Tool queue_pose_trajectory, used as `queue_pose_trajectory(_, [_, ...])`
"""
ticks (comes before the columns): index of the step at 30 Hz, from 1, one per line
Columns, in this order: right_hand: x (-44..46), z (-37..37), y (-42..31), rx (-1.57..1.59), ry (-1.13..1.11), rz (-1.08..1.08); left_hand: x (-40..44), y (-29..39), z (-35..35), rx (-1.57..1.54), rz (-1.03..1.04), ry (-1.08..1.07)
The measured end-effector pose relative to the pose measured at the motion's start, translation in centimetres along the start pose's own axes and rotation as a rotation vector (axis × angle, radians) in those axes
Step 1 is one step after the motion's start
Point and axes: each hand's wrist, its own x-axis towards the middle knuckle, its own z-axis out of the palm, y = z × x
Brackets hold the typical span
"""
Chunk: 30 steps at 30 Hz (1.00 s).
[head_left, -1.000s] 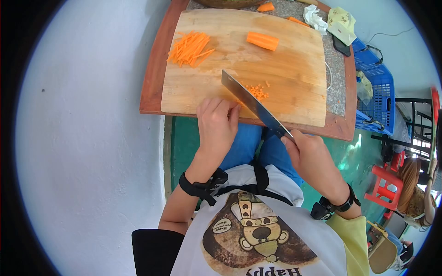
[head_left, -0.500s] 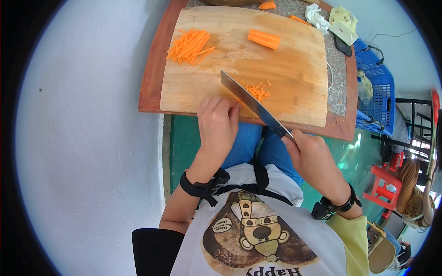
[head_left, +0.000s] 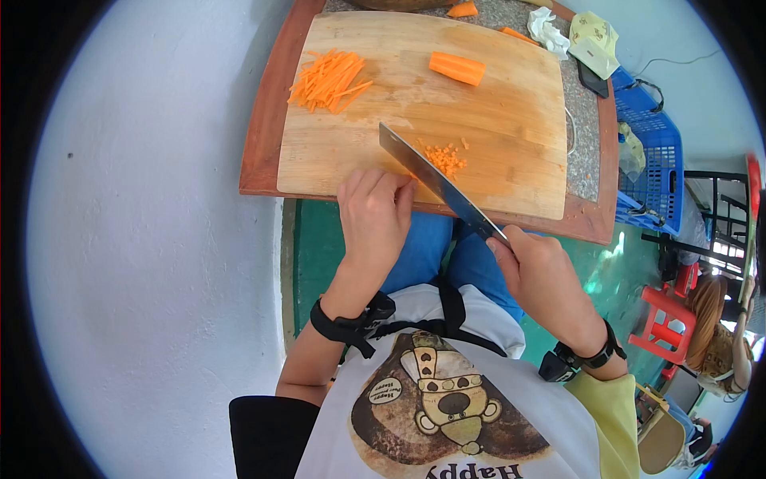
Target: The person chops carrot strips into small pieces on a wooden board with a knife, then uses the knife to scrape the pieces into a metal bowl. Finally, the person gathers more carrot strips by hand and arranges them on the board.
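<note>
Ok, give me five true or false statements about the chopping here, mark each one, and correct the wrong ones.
1. The right hand grips the knife. True.
2. The carrot strips lie beneath the knife. False: they lie in a pile apart from it, toward the cutting board's far left.
3. Small diced carrot bits lie on the board beside the blade. True.
4. The thick carrot piece has fallen to the floor. False: it lies on the board, toward the far side.
5. The left hand has its fingers curled at the board's near edge. True.
</note>
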Motion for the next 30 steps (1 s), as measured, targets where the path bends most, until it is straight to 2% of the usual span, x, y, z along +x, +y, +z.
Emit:
queue_pose_trajectory(9, [0.0, 0.7, 0.1, -0.081, -0.029, -0.015, -0.5, 0.1, -0.2, 0.039, 0.015, 0.001])
queue_pose_trajectory(11, [0.0, 0.8, 0.0, -0.096, -0.024, -0.012, -0.7, 0.3, -0.2, 0.003, -0.072, 0.009])
queue_pose_trajectory(22, [0.9, 1.1, -0.7, -0.182, -0.062, -0.022, -0.5, 0.2, -0.3, 0.061, -0.032, 0.016])
queue_pose_trajectory(30, [-0.5, -0.8, 0.2, -0.088, -0.061, 0.061, -0.6, 0.2, 0.0, 0.083, -0.073, 0.048])
